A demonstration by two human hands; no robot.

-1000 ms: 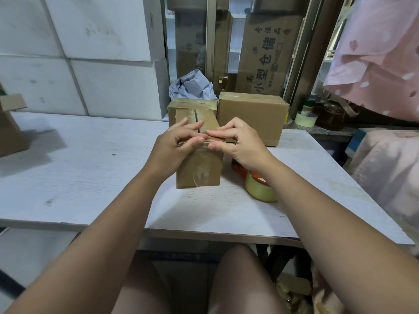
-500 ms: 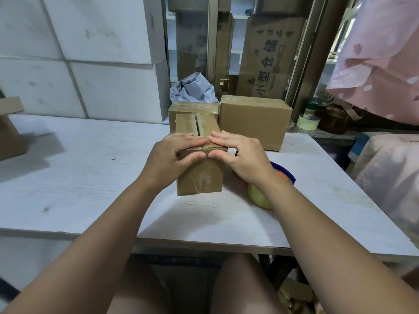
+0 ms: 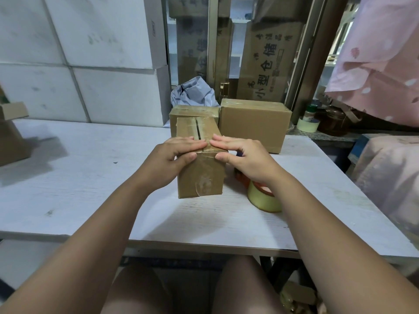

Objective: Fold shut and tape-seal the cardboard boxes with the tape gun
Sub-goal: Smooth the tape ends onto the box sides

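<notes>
A small cardboard box (image 3: 200,177) stands at the middle of the white table (image 3: 79,189). Its top flaps are folded down, with clear tape along the seam and down the front face. My left hand (image 3: 172,158) and my right hand (image 3: 246,158) lie on the box's near top edge. Their fingers are flat on the top and almost meet at the seam, and both thumbs press the front face. The tape gun (image 3: 264,197), orange with a yellowish roll, lies on the table just right of the box, partly hidden under my right wrist.
Two closed boxes, one small (image 3: 192,112) and one larger (image 3: 255,123), stand right behind the small box. An open box (image 3: 11,134) sits at the far left. White blocks form a wall behind. A tape roll (image 3: 308,124) and jars sit on a ledge at right.
Both hands slid from the middle of the box top toward its near edge. The fingers flattened and the thumbs came down onto the front face. The box stayed in place.
</notes>
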